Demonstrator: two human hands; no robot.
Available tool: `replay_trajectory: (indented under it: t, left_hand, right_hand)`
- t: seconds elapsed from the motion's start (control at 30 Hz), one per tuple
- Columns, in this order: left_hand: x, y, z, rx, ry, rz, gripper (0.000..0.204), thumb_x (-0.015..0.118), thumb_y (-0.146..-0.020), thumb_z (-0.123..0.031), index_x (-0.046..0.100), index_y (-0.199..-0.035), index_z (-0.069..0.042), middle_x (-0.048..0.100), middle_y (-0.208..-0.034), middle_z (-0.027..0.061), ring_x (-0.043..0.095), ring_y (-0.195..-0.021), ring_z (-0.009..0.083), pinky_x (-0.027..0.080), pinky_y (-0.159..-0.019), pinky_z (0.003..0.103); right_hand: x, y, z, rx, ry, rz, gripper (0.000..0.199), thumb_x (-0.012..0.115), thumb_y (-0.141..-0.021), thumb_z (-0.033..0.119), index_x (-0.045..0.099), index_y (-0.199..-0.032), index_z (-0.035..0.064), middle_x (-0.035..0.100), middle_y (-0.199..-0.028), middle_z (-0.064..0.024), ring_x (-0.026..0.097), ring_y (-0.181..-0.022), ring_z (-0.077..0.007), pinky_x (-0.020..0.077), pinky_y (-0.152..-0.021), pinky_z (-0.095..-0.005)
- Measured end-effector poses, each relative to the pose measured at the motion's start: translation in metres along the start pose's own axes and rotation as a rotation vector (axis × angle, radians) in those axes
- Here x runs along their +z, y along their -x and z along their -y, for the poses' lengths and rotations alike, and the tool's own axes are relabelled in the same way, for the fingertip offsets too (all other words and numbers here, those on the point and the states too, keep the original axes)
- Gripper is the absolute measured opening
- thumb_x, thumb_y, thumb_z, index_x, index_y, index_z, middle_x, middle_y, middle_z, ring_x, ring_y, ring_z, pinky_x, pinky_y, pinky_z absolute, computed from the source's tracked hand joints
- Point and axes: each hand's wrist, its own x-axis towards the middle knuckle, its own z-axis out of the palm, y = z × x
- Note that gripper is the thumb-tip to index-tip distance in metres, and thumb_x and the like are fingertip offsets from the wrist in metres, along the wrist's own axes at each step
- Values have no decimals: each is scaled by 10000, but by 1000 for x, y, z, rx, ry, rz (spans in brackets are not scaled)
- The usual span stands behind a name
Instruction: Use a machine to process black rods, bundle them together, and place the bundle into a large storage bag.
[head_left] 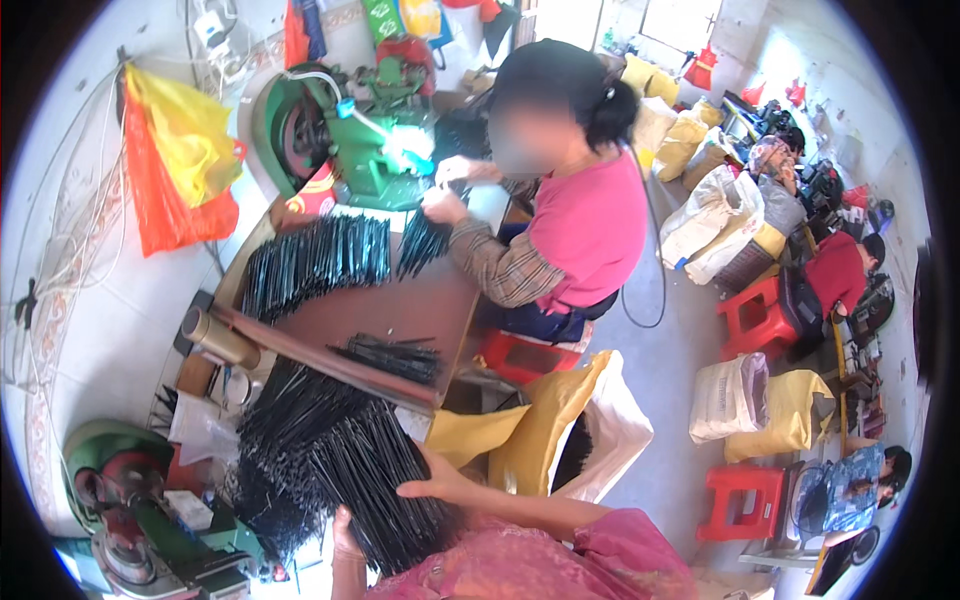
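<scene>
A thick bundle of thin black rods (368,480) lies slanted between my two hands, close to my body. My right hand (440,476) presses against the bundle's right side, thumb pointing left over the rods. On the lower left side, my left hand (347,532) cups the same bundle, its fingers partly hidden behind it. What exactly the rods are for cannot be made out. Directly beyond and to the left, a large heap of similar black rods (275,440) spreads over the work surface. A smaller loose pile (395,357) lies past a wooden ledge (330,355).
A green machine (150,520) stands at the lower left. Across the table (380,310), a person in pink (590,230) works at another green machine (370,160), beside rows of rods (320,262). Open yellow-white sacks (540,440) stand right. Red stools (740,503) and more people are farther right.
</scene>
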Motion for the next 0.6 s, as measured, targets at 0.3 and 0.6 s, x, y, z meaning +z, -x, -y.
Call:
replay_trajectory:
  t: [0.3, 0.6]
  left_hand:
    - [27, -38, 17, -140, -163, 211, 712, 589, -681, -460, 408, -1194, -1, 499, -1136, 157, 500, -1006, 311, 388, -904, 414]
    - [32, -71, 11, -293, -188, 256, 679, 456, -755, -500, 377, -1225, -17, 461, -1179, 157, 479, -1027, 295, 385, -901, 403]
  right_hand:
    - [-46, 26, 26, -38, 101, -165, 879, 689, -665, 310, 177, -1302, -14, 322, -1275, -124, 301, -1187, -201, 210, -994, -327]
    - [-35, 38, 48, -33, -151, -304, 844, 710, -644, 319, 265, -1275, -21, 429, -1197, -111, 405, -1101, -190, 286, -953, -301]
